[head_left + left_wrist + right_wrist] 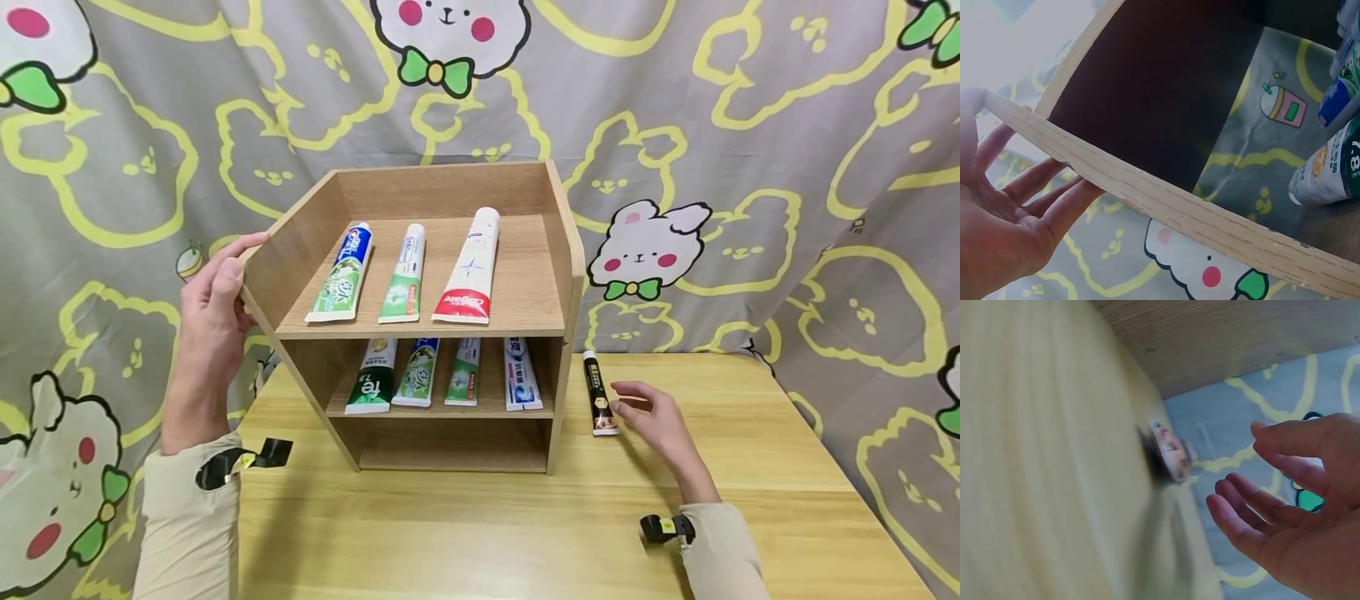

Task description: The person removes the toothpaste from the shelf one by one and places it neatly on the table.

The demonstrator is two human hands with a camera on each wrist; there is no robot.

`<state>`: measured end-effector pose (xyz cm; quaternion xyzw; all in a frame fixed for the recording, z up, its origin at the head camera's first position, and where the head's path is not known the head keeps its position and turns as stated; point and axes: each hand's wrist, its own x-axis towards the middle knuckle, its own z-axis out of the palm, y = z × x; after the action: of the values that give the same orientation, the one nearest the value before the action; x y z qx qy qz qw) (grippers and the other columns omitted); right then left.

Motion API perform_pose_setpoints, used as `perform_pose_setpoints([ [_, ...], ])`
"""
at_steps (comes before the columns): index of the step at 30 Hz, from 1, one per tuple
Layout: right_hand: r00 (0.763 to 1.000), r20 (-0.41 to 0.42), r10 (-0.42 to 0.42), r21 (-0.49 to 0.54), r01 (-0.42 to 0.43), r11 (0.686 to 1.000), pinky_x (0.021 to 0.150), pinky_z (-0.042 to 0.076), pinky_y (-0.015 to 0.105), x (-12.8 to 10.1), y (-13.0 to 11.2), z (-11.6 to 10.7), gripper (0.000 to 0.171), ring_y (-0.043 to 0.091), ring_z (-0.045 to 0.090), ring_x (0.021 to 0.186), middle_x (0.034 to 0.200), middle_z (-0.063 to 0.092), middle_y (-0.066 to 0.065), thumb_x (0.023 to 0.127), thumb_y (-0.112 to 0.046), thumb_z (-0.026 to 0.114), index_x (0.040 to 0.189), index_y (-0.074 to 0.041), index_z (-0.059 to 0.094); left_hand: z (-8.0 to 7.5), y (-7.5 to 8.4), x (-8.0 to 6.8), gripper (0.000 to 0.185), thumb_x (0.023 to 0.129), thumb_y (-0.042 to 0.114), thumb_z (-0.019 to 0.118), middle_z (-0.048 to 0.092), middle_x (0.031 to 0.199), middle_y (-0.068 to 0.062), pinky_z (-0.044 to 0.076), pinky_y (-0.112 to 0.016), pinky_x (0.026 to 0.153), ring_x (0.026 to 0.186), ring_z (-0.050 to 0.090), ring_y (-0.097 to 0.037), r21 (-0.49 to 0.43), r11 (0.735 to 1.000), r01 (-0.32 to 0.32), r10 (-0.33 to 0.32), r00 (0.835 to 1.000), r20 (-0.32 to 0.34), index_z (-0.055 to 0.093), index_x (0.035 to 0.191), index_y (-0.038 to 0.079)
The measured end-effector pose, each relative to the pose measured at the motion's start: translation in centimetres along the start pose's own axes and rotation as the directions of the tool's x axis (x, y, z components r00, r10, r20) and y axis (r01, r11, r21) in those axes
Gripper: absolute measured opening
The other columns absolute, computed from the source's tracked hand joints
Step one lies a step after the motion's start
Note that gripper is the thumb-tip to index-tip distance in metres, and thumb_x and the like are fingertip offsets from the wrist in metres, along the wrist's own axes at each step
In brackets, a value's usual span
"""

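Observation:
My left hand (212, 312) grips the upper left side panel of a wooden shelf (525, 275). In the left wrist view its thumb lies at the panel's edge, with the fingers (1060, 203) against the outer face. A slim black toothpaste tube (597, 390) with a white cap lies on the table right of the shelf, cap pointing away. Beside that tube is my right hand (654, 417), fingers loosely bent and holding nothing. The right wrist view shows a gap between thumb and fingers, with the blurred tube end (1172, 453) beyond the fingertips.
The shelf's top board carries a Crest tube (343, 275), a green-and-white tube (405, 275) and a Colgate tube (468, 267). Several more tubes, including a dark green one (372, 379), lie on the middle board. Behind the wooden table (465, 533) hangs a patterned curtain (480, 125).

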<state>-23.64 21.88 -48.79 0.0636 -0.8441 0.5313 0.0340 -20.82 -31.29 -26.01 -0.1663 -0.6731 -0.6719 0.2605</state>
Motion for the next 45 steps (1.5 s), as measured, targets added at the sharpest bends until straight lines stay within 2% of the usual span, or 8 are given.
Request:
perform_pose_setpoints([
  [4, 0.999, -0.013, -0.036, 0.003, 0.036, 0.999, 0.088, 0.053, 0.02, -0.4, -1.3, -0.6, 0.043, 0.045, 0.059, 0.123, 0.138, 0.058, 0.027, 0.101, -0.016, 0.067, 0.14, 0.001, 0.058, -0.1, 0.1, -0.1, 0.043, 0.103, 0.026, 0.05, 0.047, 0.136, -0.017, 0.058, -0.025, 0.071, 0.108, 0.053, -0.032, 0.008, 1.0, 0.0, 0.0, 1.0, 0.004, 0.063, 0.139, 0.008],
  [8, 0.992, -0.033, -0.119, 0.005, 0.12, 0.993, 0.089, 0.049, 0.015, -0.7, -2.4, -0.9, 0.042, 0.043, 0.061, 0.121, 0.137, 0.06, 0.023, 0.101, -0.015, 0.067, 0.139, 0.001, 0.059, -0.2, 0.2, -0.1, 0.043, 0.103, 0.025, 0.049, 0.047, 0.136, -0.016, 0.058, -0.025, 0.071, 0.108, 0.053, -0.032, 0.012, 1.0, 0.002, -0.003, 1.0, 0.007, 0.063, 0.14, 0.008],
  [17, 0.968, -0.066, -0.24, 0.012, 0.241, 0.97, 0.087, 0.051, 0.015, -1.6, -5.5, -1.5, 0.038, 0.039, 0.063, 0.117, 0.137, 0.062, 0.019, 0.1, -0.012, 0.068, 0.136, 0.0, 0.062, -0.4, 0.6, 0.2, 0.041, 0.103, 0.023, 0.051, 0.048, 0.133, -0.015, 0.059, -0.027, 0.064, 0.101, 0.054, -0.03, -0.043, 0.999, 0.015, -0.013, 0.999, 0.037, 0.064, 0.138, 0.006],
  [24, 0.957, -0.105, -0.269, 0.033, 0.274, 0.961, 0.088, 0.053, 0.017, -3.1, -8.3, -2.1, 0.039, 0.022, 0.065, 0.116, 0.137, 0.062, 0.014, 0.101, -0.014, 0.067, 0.139, -0.005, 0.061, -0.4, 0.6, 0.3, 0.041, 0.104, 0.022, 0.05, 0.046, 0.134, -0.015, 0.059, -0.027, 0.066, 0.104, 0.053, -0.03, -0.039, 0.999, 0.021, -0.018, 0.997, 0.075, 0.062, 0.14, 0.007],
  [32, 0.934, -0.168, -0.316, 0.092, 0.334, 0.938, 0.09, 0.054, 0.02, -4.8, -11.5, -2.4, 0.04, 0.018, 0.066, 0.115, 0.132, 0.064, 0.005, 0.099, -0.009, 0.067, 0.139, -0.012, 0.061, -0.4, 0.7, 0.2, 0.041, 0.104, 0.022, 0.05, 0.046, 0.134, -0.015, 0.06, -0.027, 0.066, 0.105, 0.052, -0.03, -0.03, 0.999, 0.025, -0.023, 0.998, 0.06, 0.062, 0.14, 0.006],
  [39, 0.911, -0.197, -0.361, 0.139, 0.391, 0.91, 0.092, 0.054, 0.023, -6.2, -13.8, -2.4, 0.042, 0.021, 0.064, 0.117, 0.131, 0.064, 0.01, 0.098, -0.002, 0.066, 0.139, -0.009, 0.06, -0.5, 0.7, 0.0, 0.042, 0.104, 0.023, 0.05, 0.046, 0.134, -0.014, 0.059, -0.027, 0.065, 0.105, 0.052, -0.03, -0.019, 1.0, 0.025, -0.024, 0.999, 0.049, 0.062, 0.14, 0.007],
  [45, 0.887, -0.215, -0.409, 0.205, 0.451, 0.869, 0.095, 0.053, 0.026, -7.2, -15.3, -2.2, 0.048, 0.025, 0.064, 0.117, 0.132, 0.063, 0.019, 0.096, 0.008, 0.065, 0.141, -0.003, 0.057, -0.5, 0.6, 0.1, 0.041, 0.104, 0.023, 0.05, 0.047, 0.135, -0.014, 0.059, -0.027, 0.065, 0.105, 0.052, -0.03, -0.025, 0.999, 0.031, -0.03, 0.998, 0.057, 0.062, 0.14, 0.007],
])
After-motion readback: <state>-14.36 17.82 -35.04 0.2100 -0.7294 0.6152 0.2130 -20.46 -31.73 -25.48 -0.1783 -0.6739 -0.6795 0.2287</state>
